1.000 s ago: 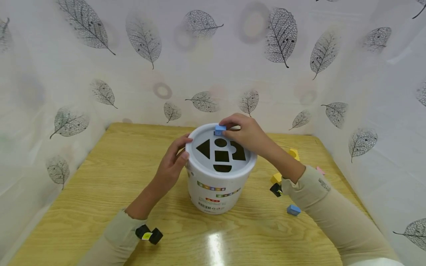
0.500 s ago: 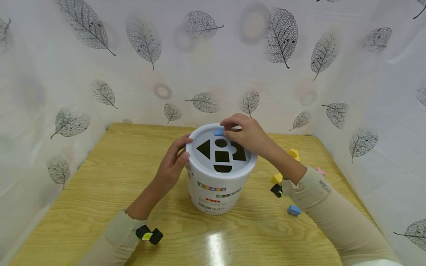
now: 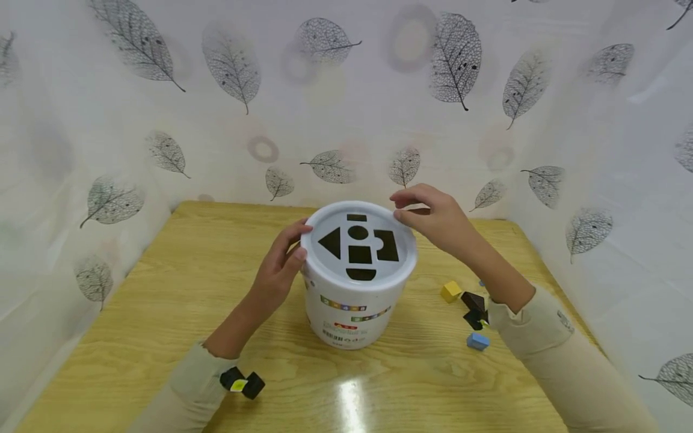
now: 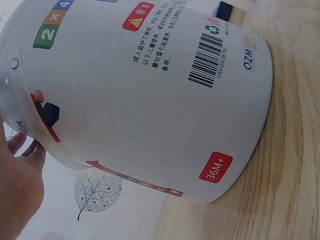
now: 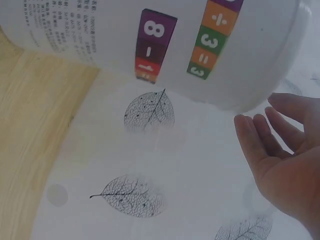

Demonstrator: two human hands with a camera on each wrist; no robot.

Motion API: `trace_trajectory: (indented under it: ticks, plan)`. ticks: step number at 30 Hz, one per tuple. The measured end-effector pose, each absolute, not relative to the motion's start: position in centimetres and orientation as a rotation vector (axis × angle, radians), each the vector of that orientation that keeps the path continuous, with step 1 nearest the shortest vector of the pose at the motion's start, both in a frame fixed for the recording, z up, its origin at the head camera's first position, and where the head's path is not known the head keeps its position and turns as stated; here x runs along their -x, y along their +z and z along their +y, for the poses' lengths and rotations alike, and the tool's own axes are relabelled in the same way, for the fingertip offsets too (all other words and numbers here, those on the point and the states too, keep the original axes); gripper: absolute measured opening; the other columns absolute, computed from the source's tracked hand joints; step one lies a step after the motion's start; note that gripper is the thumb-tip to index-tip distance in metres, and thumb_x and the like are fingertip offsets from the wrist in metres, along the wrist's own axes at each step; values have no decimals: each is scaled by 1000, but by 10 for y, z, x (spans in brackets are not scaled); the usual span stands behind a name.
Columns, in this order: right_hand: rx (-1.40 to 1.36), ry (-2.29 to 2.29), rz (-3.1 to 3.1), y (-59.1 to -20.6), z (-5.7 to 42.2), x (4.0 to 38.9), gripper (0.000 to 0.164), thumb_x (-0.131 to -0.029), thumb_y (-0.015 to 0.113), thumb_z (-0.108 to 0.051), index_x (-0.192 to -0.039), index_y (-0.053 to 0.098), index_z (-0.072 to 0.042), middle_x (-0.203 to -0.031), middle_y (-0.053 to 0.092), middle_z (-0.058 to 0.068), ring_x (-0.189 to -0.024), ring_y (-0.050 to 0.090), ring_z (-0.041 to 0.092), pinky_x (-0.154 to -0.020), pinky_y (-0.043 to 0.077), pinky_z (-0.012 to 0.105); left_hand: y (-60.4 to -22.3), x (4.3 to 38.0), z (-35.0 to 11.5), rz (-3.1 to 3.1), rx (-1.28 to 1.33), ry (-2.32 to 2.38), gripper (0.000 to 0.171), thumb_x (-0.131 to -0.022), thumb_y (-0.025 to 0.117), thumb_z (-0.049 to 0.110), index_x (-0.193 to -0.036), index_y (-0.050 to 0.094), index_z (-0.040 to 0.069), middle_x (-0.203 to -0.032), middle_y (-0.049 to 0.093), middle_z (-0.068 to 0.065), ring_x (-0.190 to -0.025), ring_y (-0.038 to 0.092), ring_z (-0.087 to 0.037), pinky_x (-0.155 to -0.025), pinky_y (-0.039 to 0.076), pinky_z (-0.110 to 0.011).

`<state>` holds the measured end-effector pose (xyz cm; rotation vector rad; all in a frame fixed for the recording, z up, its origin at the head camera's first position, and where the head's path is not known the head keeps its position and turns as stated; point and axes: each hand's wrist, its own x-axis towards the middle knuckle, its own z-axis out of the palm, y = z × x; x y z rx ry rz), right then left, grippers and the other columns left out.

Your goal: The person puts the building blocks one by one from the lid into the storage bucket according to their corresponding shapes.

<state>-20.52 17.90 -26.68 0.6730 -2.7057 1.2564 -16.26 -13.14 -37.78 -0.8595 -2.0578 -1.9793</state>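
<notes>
A white round bucket point(image 3: 352, 313) stands upright on the table, its pale lid point(image 3: 331, 269) cut with several shaped holes: triangle, circle, square, arch-like and others. My left hand point(image 3: 274, 270) holds the bucket at the left of its rim, fingers and thumb against the lid's edge; in the left wrist view that hand point(image 4: 20, 182) touches the lid's side. Just right of the far rim hovers my right hand point(image 3: 433, 216), fingers loosely bent and nothing between them. The right wrist view shows the same hand point(image 5: 280, 150) beside the lid's edge, also without a block.
To the right of the bucket lie a yellow block point(image 3: 450, 291) and a blue block point(image 3: 477, 341) on the wooden table point(image 3: 227, 252). Part of another small blue piece point(image 3: 482, 282) shows beside the right forearm. A leaf-print curtain point(image 3: 216, 150) surrounds the table.
The blue block that my right hand pinched sank into the narrow slot at the lid's far side and is out of sight. My right hand let go and moved right; the left stayed.
</notes>
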Motion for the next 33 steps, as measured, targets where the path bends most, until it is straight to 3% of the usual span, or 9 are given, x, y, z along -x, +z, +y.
trace_trajectory:
  ticks: [6, 15, 21, 33]
  plan:
    - [-583, 1207, -2745, -279, 216, 197, 35, -100, 64, -27, -131, 63, -12, -130, 62, 5, -119, 61, 22, -103, 54, 40, -378, 163, -132, -2046, 862, -1986, 41, -107, 41, 14, -148, 40, 11, -162, 31, -3, -144, 40, -33, -106, 50, -28]
    - [-503, 1160, -2825, -308, 262, 188, 39, -101, 62, -30, -133, 61, -8, -130, 63, 11, -114, 61, 21, -90, 49, 8, -378, 162, -132, -2038, 870, -1992, 41, -107, 41, 15, -148, 39, 9, -162, 31, -6, -143, 40, -35, -104, 52, -27]
    - [-467, 1216, -2876, -334, 286, 181, 42, -100, 64, -32, -135, 60, -10, -134, 62, 10, -114, 62, 13, -90, 50, 8, -378, 163, -131, -2032, 868, -2000, 41, -107, 41, 14, -148, 39, 9, -161, 31, -5, -143, 40, -34, -104, 51, -27]
    - [-492, 1296, -2960, -383, 324, 183, 43, -100, 65, -25, -135, 59, -2, -135, 59, 24, -119, 61, 25, -90, 53, 14, -378, 162, -131, -2052, 859, -1983, 42, -108, 41, 17, -149, 39, 10, -162, 30, -5, -144, 38, -28, -108, 48, -26]
